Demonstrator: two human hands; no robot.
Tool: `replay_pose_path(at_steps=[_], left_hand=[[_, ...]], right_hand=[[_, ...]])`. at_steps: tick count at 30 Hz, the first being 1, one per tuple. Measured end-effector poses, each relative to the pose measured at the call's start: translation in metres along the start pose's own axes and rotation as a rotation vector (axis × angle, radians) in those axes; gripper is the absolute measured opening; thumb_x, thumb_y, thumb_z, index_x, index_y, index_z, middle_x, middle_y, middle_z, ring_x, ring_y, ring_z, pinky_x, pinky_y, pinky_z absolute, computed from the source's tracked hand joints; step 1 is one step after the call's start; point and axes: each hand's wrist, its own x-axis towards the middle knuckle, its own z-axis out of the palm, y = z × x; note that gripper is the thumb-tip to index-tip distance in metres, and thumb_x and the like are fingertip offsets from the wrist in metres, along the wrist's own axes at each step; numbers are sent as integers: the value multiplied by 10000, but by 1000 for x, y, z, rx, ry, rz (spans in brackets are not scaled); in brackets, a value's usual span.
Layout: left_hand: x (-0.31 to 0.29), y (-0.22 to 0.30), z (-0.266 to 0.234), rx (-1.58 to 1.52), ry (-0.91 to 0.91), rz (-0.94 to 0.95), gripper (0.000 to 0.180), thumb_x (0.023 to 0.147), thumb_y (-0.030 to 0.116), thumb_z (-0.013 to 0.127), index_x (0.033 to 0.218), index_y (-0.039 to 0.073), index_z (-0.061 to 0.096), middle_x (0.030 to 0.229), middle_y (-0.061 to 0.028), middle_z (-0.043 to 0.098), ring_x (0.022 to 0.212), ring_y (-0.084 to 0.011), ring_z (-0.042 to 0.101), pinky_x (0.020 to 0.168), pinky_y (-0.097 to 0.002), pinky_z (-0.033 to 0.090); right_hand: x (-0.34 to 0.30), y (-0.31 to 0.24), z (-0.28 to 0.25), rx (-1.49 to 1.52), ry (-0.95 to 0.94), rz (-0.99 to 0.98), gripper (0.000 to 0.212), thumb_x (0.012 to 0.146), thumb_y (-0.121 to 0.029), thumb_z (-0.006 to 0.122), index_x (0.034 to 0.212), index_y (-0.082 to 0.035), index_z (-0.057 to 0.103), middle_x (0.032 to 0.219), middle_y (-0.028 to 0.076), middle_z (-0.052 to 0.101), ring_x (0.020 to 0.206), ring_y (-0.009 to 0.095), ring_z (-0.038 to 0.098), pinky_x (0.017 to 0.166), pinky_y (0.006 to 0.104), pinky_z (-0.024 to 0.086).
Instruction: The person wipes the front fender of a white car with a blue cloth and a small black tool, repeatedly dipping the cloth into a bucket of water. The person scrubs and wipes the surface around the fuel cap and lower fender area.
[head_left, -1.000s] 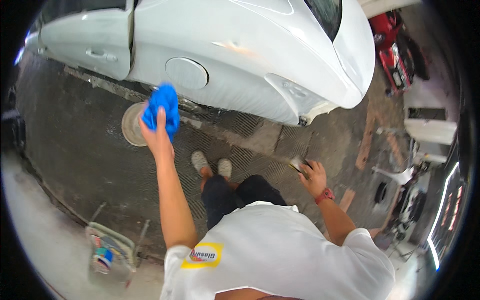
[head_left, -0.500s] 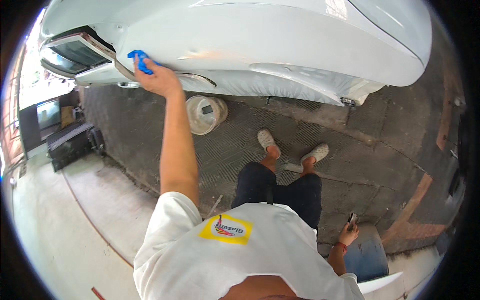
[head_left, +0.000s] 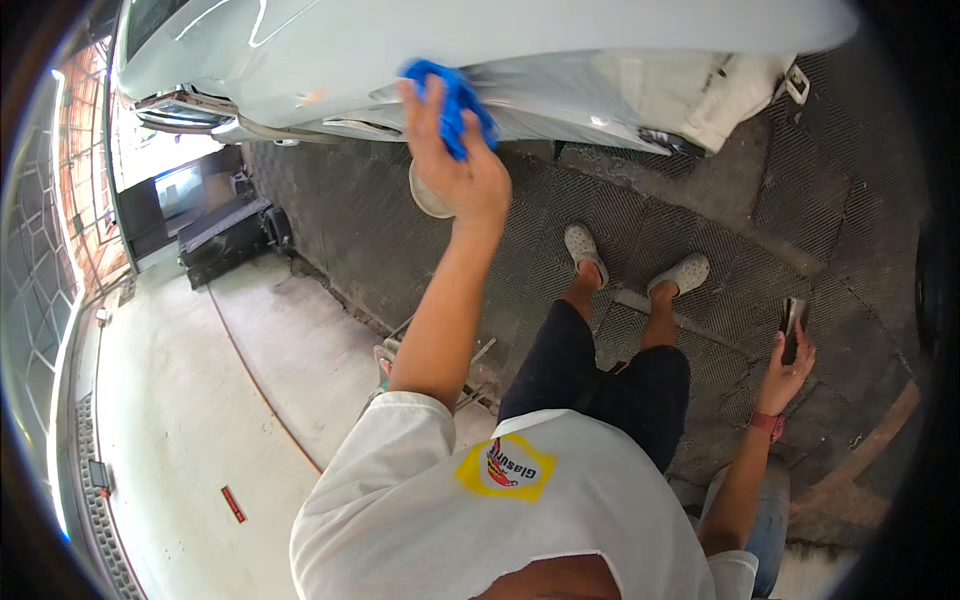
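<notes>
On the left stands a black box (head_left: 225, 245). Next, a bucket (head_left: 428, 195) shows partly behind the left hand (head_left: 462, 180), whose grip presses a blue cloth (head_left: 455, 98) to the side of a white car (head_left: 335, 60). Then come pale shoes (head_left: 684, 273) on the floor (head_left: 350, 225). Farthest right, the right hand (head_left: 787, 378) grips a flat, dark block (head_left: 795, 315), well apart from the car.
</notes>
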Motion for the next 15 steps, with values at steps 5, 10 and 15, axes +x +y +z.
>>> replay_pose_path(at_steps=[5, 10, 15], left_hand=[[-160, 70, 23, -145, -450, -194, 468, 1033, 73, 725, 1500, 71, 698, 1606, -259, 619, 1487, -455, 595, 1240, -517, 471], [-294, 118, 88, -345, -780, -1267, 520, 1080, 339, 784, 1461, 5, 665, 1321, -166, 751, 1205, -259, 728, 1045, -406, 583], [-332, 136, 122, -468, -1210, -1268, 579, 1020, 435, 853, 1376, 6, 696, 1164, -114, 771, 1078, -190, 750, 931, -372, 642]], right_hand=[[-5, 51, 41, 504, 39, 389, 510, 1127, -367, 736, 1536, -68, 680, 1595, 146, 644, 1457, 328, 603, 1262, 500, 432], [-43, 44, 115, 904, -25, 954, 579, 1116, -370, 755, 1586, -59, 626, 1570, 150, 645, 1428, 298, 610, 1242, 446, 441], [-70, 6, 166, 1313, -200, 972, 539, 1116, -377, 758, 1530, -50, 646, 1440, 117, 688, 1322, 236, 656, 1145, 403, 512]])
